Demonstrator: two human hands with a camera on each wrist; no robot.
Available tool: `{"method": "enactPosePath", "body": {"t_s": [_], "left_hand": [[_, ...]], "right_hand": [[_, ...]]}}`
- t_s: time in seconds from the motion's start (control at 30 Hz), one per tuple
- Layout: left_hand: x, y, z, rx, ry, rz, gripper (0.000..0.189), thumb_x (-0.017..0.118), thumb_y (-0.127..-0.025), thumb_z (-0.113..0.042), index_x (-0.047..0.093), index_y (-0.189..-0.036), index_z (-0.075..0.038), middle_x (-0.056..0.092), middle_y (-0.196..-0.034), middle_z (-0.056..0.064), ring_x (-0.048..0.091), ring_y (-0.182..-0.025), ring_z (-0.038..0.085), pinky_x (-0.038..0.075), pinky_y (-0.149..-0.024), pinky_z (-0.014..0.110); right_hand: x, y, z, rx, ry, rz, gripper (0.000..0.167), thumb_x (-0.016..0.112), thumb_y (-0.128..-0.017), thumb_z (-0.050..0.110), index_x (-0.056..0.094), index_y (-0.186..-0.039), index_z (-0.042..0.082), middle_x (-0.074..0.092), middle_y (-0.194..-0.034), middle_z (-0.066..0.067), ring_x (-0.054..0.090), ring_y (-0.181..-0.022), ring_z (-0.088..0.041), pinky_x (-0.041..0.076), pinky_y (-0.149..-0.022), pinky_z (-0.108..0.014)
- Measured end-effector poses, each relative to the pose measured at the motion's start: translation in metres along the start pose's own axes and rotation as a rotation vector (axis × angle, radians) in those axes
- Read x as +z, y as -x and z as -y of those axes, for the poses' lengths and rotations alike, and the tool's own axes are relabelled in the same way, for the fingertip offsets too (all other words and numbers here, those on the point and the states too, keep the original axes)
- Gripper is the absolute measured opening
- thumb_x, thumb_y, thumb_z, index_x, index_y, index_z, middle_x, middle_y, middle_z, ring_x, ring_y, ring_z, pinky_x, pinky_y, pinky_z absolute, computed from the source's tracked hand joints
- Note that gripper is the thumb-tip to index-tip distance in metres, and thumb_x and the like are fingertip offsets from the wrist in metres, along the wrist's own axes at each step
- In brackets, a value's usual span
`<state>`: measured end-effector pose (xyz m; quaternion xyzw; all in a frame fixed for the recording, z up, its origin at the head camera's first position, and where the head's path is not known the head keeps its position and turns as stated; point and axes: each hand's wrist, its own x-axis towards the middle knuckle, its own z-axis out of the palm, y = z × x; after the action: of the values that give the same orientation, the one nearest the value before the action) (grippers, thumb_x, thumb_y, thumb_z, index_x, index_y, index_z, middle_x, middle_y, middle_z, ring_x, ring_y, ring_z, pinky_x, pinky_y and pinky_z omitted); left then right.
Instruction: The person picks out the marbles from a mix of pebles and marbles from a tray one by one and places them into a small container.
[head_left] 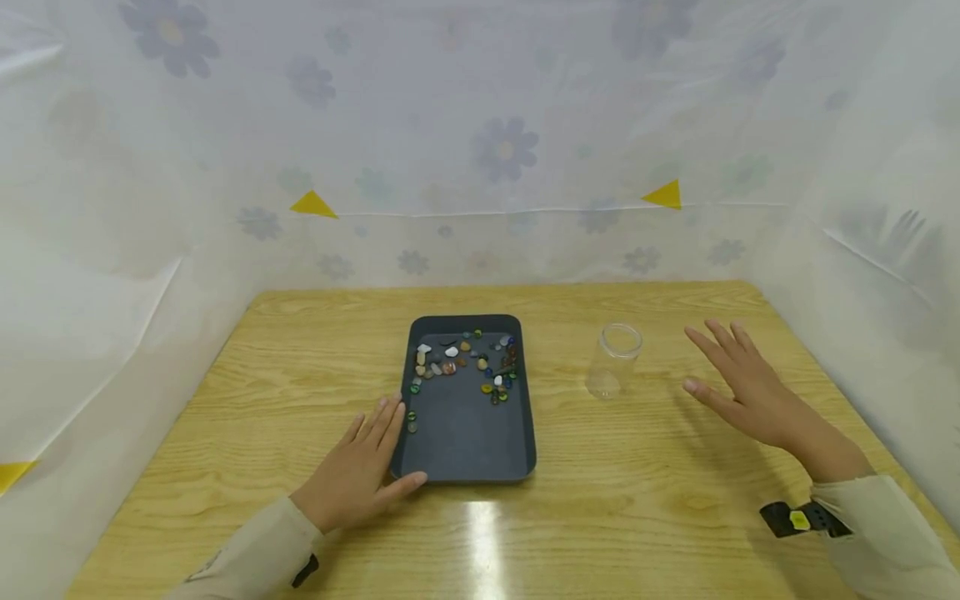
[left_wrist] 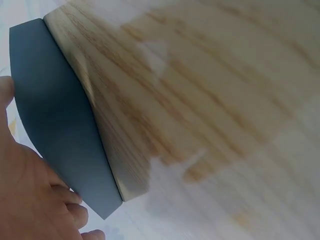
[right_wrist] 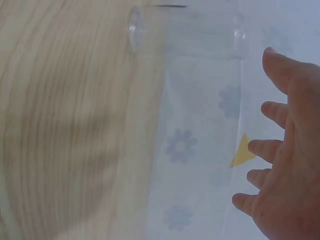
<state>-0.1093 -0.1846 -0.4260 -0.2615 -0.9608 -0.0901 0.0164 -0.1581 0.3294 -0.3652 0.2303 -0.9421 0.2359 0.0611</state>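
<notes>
A dark grey rectangular tray (head_left: pixel 465 450) lies on the table, with several small coloured stones and glass marbles (head_left: pixel 450 367) scattered over its far half and along its left side. My left hand (head_left: pixel 358 468) touches the tray's near left corner, fingers extended along its side; the left wrist view shows the hand against the tray's outer wall (left_wrist: pixel 60 105). To the right of the tray a clear jar (head_left: pixel 613 362) stands upright with no lid on it. Raised above the table, my right hand (head_left: pixel 742 390) is held apart from the jar, its fingers spread and holding nothing.
The wood-grain table (head_left: pixel 315 350) is enclosed by white flower-print sheeting (head_left: pixel 465 100) at the back and sides. Yellow triangles (head_left: pixel 663 195) mark the sheeting. A black strap (head_left: pixel 806 518) is around the right wrist.
</notes>
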Motion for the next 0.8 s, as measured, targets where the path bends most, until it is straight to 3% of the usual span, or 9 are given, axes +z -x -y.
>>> {"method": "enactPosePath", "body": {"t_s": [0.1,0.3,0.4,0.6,0.8], "left_hand": [[0.0,-0.001,-0.001,0.001,0.006,0.005,0.092,0.041,-0.093,-0.065,0.02,-0.15,0.004,0.012,-0.157,0.019,0.014,-0.144,0.034,0.018,-0.113,0.054],[-0.002,-0.001,-0.002,-0.004,0.02,0.004,0.093,0.041,-0.092,-0.065,0.02,-0.15,0.004,0.012,-0.157,0.019,0.014,-0.144,0.034,0.018,-0.113,0.055],[-0.002,-0.002,-0.002,-0.007,0.017,0.002,0.093,0.041,-0.092,-0.066,0.019,-0.15,0.004,0.012,-0.158,0.018,0.014,-0.144,0.033,0.018,-0.113,0.055],[-0.001,-0.003,-0.003,-0.01,0.028,0.009,0.094,0.041,-0.092,-0.066,0.019,-0.15,0.003,0.012,-0.158,0.017,0.013,-0.144,0.032,0.017,-0.113,0.055],[0.001,-0.002,-0.001,-0.013,0.024,0.0,0.094,0.043,-0.091,-0.066,0.019,-0.15,0.004,0.012,-0.158,0.018,0.015,-0.144,0.033,0.019,-0.113,0.056]], "right_hand": [[-0.006,-0.007,0.014,-0.034,-0.049,-0.041,0.075,0.063,-0.093,0.019,0.02,-0.154,0.016,0.008,-0.158,-0.02,-0.008,-0.143,-0.041,0.0,-0.105,-0.072],[-0.008,-0.034,0.056,-0.209,-0.024,-0.183,0.073,0.072,-0.086,0.013,0.035,-0.149,0.012,0.03,-0.151,-0.015,0.023,-0.139,-0.039,0.024,-0.104,-0.064],[-0.002,-0.049,0.076,-0.294,-0.041,-0.217,0.07,0.073,-0.085,0.01,0.04,-0.146,0.011,0.037,-0.147,-0.013,0.032,-0.134,-0.036,0.03,-0.101,-0.06],[0.019,-0.082,0.118,-0.385,-0.11,-0.175,0.064,0.071,-0.088,0.016,0.042,-0.145,0.015,0.046,-0.142,-0.008,0.04,-0.13,-0.028,0.036,-0.102,-0.052],[0.063,-0.12,0.154,-0.45,-0.188,-0.129,0.053,0.068,-0.091,0.022,0.049,-0.139,0.011,0.052,-0.136,-0.007,0.045,-0.127,-0.023,0.039,-0.103,-0.044]]}}
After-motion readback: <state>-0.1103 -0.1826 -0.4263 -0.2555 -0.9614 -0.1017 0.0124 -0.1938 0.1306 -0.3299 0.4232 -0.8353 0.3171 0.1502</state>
